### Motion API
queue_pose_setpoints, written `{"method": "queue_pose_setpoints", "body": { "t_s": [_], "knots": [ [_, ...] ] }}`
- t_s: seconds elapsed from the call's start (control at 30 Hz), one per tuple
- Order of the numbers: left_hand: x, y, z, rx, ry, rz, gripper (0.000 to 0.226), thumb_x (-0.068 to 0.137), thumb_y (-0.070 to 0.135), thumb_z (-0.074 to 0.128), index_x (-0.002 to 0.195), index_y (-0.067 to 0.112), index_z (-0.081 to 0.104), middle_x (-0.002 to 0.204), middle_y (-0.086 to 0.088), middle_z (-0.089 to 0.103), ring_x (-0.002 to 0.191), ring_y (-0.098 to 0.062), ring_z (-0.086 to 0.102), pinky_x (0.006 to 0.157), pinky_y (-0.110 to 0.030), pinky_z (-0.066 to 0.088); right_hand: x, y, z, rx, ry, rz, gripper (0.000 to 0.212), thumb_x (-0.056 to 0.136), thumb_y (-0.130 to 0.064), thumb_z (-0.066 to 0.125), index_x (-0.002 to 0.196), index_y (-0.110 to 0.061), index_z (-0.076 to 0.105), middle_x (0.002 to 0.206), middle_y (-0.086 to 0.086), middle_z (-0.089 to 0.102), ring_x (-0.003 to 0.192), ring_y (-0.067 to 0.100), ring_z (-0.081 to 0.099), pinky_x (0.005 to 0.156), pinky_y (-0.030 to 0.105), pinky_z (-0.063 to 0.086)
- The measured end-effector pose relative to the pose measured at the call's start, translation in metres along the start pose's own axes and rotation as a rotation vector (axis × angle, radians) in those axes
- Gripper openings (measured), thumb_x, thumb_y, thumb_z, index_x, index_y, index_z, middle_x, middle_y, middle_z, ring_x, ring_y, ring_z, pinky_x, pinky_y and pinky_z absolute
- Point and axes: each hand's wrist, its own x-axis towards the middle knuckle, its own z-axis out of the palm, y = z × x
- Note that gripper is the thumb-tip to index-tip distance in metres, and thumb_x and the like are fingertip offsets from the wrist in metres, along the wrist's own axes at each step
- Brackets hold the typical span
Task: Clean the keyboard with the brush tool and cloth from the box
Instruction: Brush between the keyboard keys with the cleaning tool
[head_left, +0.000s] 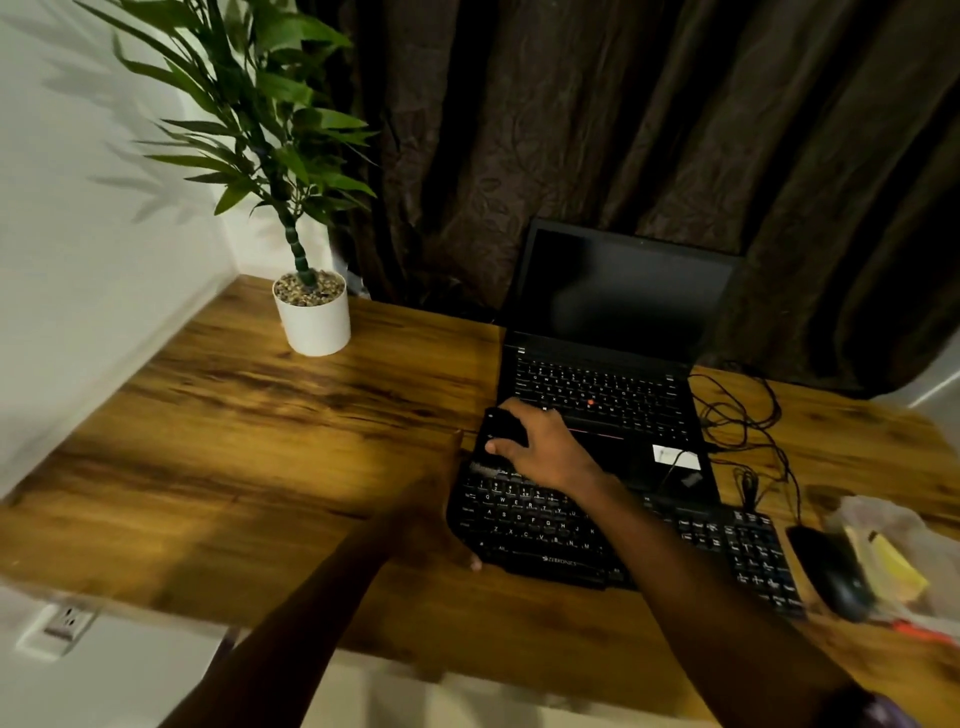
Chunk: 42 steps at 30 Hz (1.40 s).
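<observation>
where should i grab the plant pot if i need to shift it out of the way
Grip the white pot round its smooth cylindrical wall, coming from the front. The plant fills the top, and the room's wall is close on its left.

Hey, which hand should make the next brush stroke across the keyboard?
Right. The right hand grips the brush over the keyboard's far left corner. The left hand, blurred, sits at the keyboard's left edge with no tool.
</observation>
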Motion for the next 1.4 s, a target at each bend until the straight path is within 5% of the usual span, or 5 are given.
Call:
{"method": "queue_pose_setpoints", "body": {
  "t_s": [0.4,0.8,0.97,1.13,1.4],
  "knots": [
    [-0.003,0.007,0.000,-0.022,0.060,0.019,0.149,0.038,0.049,0.098,0.142,0.056,-0.009,0.154,0.013,0.034,0.138,-0.010,0.038,0.112,-0.037,0.040,0.006,-0.015,0.006,-0.063,-0.046,0.017,0.041,0.091,-0.021,0.071,0.129,-0.018,0.055,0.108,0.008,0.065,0.089,0.017,0.067,0.073,0.035,0.061],
    [0.001,0.004,-0.001,-0.034,0.036,0.011,0.144,0.039,0.041,0.100,0.149,0.046,0.006,0.141,0.016,0.047,0.128,-0.007,0.048,0.108,-0.031,0.045,-0.002,-0.004,-0.009,-0.057,-0.048,0.057,0.032,0.088,-0.016,0.071,0.116,-0.023,0.056,0.100,0.004,0.066,0.083,0.016,0.068,0.067,0.036,0.062],
    [0.003,0.003,0.000,-0.004,0.046,0.012,0.141,0.047,0.027,0.101,0.139,0.052,-0.004,0.132,0.025,0.040,0.124,0.001,0.044,0.087,0.003,0.034,-0.012,0.004,-0.027,-0.057,-0.054,0.112,0.036,0.090,-0.013,0.070,0.120,-0.025,0.056,0.102,0.002,0.064,0.083,0.014,0.068,0.065,0.023,0.055],
    [0.000,0.003,0.001,0.019,0.030,-0.030,0.144,0.041,0.042,0.098,0.154,0.036,0.009,0.143,0.009,0.048,0.131,-0.014,0.050,0.104,-0.029,0.047,-0.019,0.011,-0.039,-0.090,-0.049,0.133,0.034,0.087,-0.005,0.071,0.114,-0.022,0.058,0.095,0.001,0.066,0.080,0.007,0.067,0.067,0.031,0.060],
    [0.000,0.006,0.001,0.049,0.058,-0.015,0.149,0.044,0.037,0.099,0.156,0.031,0.000,0.150,0.004,0.044,0.136,-0.017,0.045,0.108,-0.030,0.042,-0.025,0.012,-0.034,-0.034,-0.013,0.136,0.035,0.089,-0.006,0.069,0.118,-0.020,0.056,0.101,0.001,0.064,0.090,0.014,0.067,0.071,0.025,0.057]
  ]
}}
